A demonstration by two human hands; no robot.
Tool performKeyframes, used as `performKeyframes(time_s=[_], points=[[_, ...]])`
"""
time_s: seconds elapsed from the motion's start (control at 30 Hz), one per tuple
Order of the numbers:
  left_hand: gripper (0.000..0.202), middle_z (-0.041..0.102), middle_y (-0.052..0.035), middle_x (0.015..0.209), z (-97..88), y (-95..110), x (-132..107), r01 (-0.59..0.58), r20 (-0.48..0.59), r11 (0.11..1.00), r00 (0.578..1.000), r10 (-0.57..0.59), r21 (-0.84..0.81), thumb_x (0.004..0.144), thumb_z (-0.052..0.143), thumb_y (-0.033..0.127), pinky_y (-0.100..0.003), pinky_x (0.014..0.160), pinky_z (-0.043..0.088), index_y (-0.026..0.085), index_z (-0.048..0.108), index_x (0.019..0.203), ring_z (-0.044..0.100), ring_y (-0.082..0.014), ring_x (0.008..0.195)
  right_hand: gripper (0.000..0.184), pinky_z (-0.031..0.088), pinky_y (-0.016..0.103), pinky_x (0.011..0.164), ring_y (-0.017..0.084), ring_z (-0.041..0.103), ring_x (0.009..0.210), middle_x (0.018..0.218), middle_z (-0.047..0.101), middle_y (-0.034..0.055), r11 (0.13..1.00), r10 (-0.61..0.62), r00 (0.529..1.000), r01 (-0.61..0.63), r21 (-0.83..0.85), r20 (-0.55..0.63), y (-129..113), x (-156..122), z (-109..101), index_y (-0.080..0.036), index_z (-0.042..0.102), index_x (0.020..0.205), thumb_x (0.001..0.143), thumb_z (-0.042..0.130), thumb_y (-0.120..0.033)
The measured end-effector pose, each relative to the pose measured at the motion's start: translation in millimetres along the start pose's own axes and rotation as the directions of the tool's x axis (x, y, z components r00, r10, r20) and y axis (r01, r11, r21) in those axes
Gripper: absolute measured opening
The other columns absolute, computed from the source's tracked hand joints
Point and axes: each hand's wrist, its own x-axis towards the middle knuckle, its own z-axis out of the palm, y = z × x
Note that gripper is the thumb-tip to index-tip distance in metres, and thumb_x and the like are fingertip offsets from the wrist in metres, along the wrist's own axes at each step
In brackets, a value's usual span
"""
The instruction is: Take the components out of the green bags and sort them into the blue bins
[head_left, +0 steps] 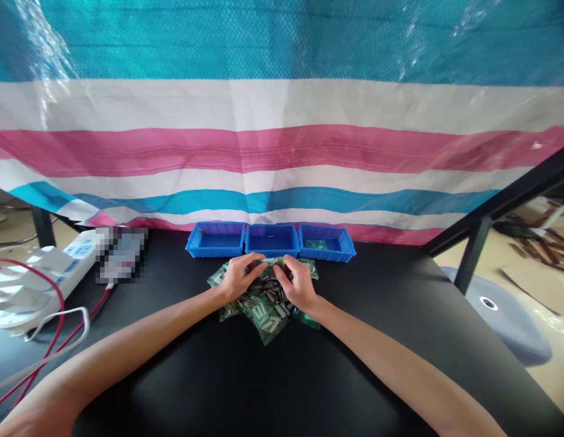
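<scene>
Both hands meet over a pile in the middle of the black table. My left hand (240, 277) pinches one end of a small greenish plastic bag (273, 261). The bag's other end is between the thumb and fingers of my right hand (298, 285). Below them lie loose dark and silvery metal pieces (273, 291), too small to name exactly. A clear green bag of light cylindrical pieces (262, 317) sits at the front of the pile, and several similar bags stick out around it. My fingers partly cover the held bag, and its contents cannot be made out.
Behind the pile stand three blue bins in a row: left (216, 241), middle (271, 241) and right (332, 246), the right one with a green bag inside. A white power strip (77, 249) and red and white cables (59, 340) occupy the left. Striped sheeting (282, 152) hangs behind.
</scene>
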Motion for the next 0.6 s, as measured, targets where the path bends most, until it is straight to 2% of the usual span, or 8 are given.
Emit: performKeyframes(time_s=[0.2, 0.4, 0.6], points=[[0.027, 0.070, -0.0043, 0.077, -1.1, 5.2, 1.3, -0.044, 0.017, 0.999, 0.999, 0.044, 0.024, 0.087, 0.060, 0.040, -0.021, 0.058, 0.048, 0.014, 0.067, 0.092, 0.059, -0.0113, 0.060, 0.028, 0.036, 0.027, 0.057, 0.014, 0.045, 0.058, 0.063, 0.044, -0.0017, 1.000, -0.023, 1.000, 0.023, -0.019, 0.006, -1.0, 0.1, 0.2, -0.022, 0.041, 0.068, 0.095, 0.045, -0.030], [0.017, 0.066, -0.0023, 0.073, 1.2, 5.2, 1.0, -0.068, 0.009, 0.997, 0.998, 0.067, 0.043, 0.084, 0.061, 0.030, -0.020, 0.057, 0.046, 0.015, 0.066, 0.089, 0.057, -0.0104, 0.059, 0.028, 0.038, 0.028, 0.059, 0.015, 0.048, 0.061, 0.064, 0.046, -0.0004, 0.998, -0.047, 0.999, 0.047, -0.029, 0.005, -1.0, -0.2, 0.9, -0.022, 0.043, 0.068, 0.096, 0.046, -0.029], [0.011, 0.066, -0.0014, 0.074, 0.2, 4.1, 0.9, -0.088, 0.047, 0.994, 0.995, 0.085, 0.061, 0.080, 0.059, 0.022, -0.020, 0.061, 0.046, 0.016, 0.064, 0.087, 0.059, -0.0114, 0.063, 0.024, 0.038, 0.027, 0.060, 0.016, 0.051, 0.063, 0.068, 0.051, 0.0008, 0.998, -0.067, 0.997, 0.068, -0.009, 0.041, 0.4, -1.0, 2.1, -0.021, 0.047, 0.071, 0.094, 0.049, -0.025]])
